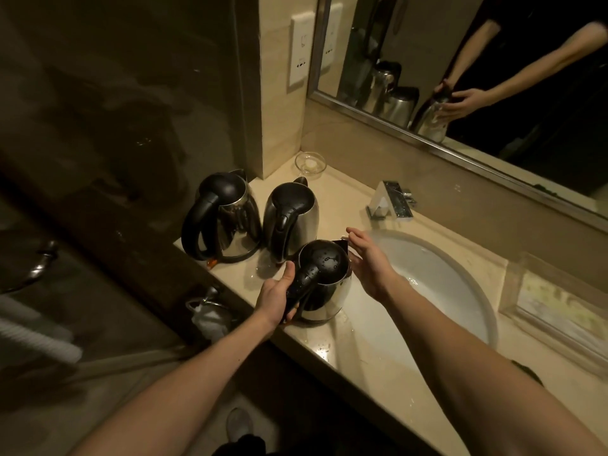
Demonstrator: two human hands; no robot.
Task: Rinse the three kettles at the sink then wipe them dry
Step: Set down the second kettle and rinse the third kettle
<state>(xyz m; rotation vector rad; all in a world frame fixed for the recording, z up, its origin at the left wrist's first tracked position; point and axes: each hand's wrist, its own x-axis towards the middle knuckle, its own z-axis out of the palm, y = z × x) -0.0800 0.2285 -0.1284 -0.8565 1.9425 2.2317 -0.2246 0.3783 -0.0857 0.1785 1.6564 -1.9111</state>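
Note:
Three steel kettles with black lids and handles are on the beige counter. The nearest kettle stands at the sink's left rim, its lid wet with drops. My left hand grips its black handle. My right hand lies flat against the kettle's right side, fingers straight. A second kettle stands just behind it, and a third kettle stands at the counter's left end. The white oval sink is to the right, below the chrome faucet.
A small glass dish sits in the back corner by the wall. A clear tray lies right of the sink. A mirror hangs above the counter. Water drops mark the counter's front edge. A towel ring with cloth hangs below left.

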